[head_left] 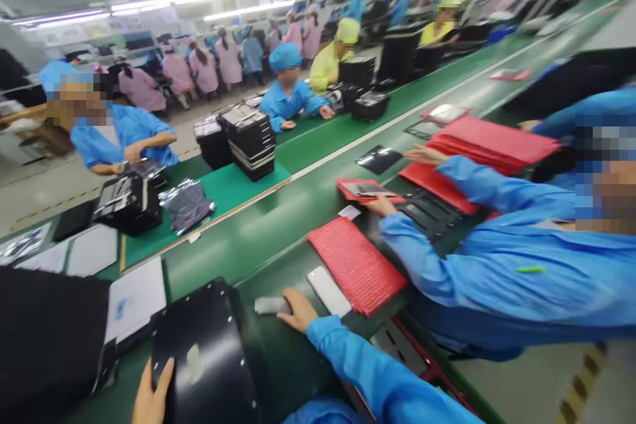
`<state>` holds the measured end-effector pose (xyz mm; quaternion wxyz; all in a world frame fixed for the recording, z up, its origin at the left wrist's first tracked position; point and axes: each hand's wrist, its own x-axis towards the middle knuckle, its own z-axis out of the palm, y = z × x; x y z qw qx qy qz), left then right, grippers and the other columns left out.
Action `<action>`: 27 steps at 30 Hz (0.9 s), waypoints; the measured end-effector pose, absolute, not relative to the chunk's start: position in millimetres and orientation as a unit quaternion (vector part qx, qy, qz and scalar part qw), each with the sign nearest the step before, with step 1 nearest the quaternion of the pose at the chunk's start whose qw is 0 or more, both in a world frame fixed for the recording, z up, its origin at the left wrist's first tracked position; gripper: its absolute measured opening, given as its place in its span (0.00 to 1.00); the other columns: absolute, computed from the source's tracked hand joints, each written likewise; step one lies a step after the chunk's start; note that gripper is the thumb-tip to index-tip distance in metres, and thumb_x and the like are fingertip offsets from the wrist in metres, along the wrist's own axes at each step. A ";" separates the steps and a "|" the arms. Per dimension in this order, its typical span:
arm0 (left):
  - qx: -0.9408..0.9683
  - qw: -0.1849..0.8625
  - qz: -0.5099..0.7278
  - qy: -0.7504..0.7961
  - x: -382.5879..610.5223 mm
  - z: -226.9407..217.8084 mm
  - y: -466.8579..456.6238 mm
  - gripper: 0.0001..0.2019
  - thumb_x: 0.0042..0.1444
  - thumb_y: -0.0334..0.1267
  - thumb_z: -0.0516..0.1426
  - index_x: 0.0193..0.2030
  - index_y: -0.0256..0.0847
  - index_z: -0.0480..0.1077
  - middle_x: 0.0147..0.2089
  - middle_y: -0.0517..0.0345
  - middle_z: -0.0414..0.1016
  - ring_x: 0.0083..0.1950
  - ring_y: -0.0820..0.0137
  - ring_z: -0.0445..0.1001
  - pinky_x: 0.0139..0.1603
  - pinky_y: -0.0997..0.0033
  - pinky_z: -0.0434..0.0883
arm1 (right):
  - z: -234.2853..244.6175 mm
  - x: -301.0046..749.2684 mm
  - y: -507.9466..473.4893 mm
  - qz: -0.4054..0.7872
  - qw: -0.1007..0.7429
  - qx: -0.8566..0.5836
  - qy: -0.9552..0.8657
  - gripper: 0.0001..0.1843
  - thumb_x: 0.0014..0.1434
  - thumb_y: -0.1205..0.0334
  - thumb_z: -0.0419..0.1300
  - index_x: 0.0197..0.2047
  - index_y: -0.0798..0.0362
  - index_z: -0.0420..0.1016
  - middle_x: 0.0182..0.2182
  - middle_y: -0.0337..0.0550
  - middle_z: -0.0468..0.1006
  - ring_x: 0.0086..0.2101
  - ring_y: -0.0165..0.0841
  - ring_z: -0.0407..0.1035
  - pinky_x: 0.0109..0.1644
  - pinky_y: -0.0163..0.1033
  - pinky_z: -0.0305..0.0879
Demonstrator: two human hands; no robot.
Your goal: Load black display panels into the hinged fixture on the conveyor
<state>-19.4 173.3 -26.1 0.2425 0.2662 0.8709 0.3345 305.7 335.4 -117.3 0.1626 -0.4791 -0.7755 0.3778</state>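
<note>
The black panel (213, 328) lay flat on the green bench (275, 348), probably stiff, slick and scratch-prone, best held by opposite edges. The left hand (153, 389), partly closed, gripped its left edge, thumb on top; the right hand (299, 311), nearly closed, pinched a pale strip (269, 305). Opposite, a black container (149, 207) held unidentifiable silvery parts (118, 192).
</note>
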 end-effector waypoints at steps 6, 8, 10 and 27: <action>0.266 0.241 0.410 0.839 2.6 -3.9 184.0 0.35 0.44 0.58 0.57 0.54 0.36 0.67 0.58 0.42 0.70 0.63 0.53 0.65 0.66 0.52 0.60 | -74.4 295.9 325.6 0.430 0.182 -0.374 -0.801 0.28 0.51 0.55 0.63 0.55 0.54 0.69 0.50 0.53 0.75 0.50 0.44 0.70 0.56 0.51 0.65; 0.274 0.237 0.411 0.836 1.7 -6.5 181.3 0.34 0.46 0.57 0.57 0.56 0.37 0.66 0.59 0.43 0.70 0.63 0.55 0.65 0.66 0.54 0.59 | -58.7 292.5 331.1 0.427 0.144 -0.311 -0.837 0.30 0.49 0.57 0.64 0.56 0.55 0.68 0.51 0.54 0.74 0.51 0.44 0.69 0.57 0.50 0.64; 0.282 0.234 0.410 0.835 1.6 -9.2 178.1 0.33 0.48 0.56 0.57 0.57 0.38 0.65 0.59 0.44 0.70 0.63 0.56 0.65 0.66 0.54 0.59 | -44.7 288.5 337.8 0.427 0.089 -0.278 -0.856 0.32 0.48 0.60 0.63 0.57 0.56 0.66 0.51 0.54 0.74 0.51 0.44 0.70 0.55 0.48 0.65; 0.463 0.168 0.151 0.857 122.4 27.8 188.0 0.46 0.40 0.42 0.64 0.68 0.39 0.53 0.73 0.43 0.40 0.73 0.42 0.31 0.67 0.32 0.33 | -0.7 259.3 371.4 0.012 0.050 -0.007 -0.999 0.12 0.65 0.71 0.47 0.46 0.52 0.69 0.31 0.44 0.72 0.33 0.36 0.62 0.37 0.41 0.52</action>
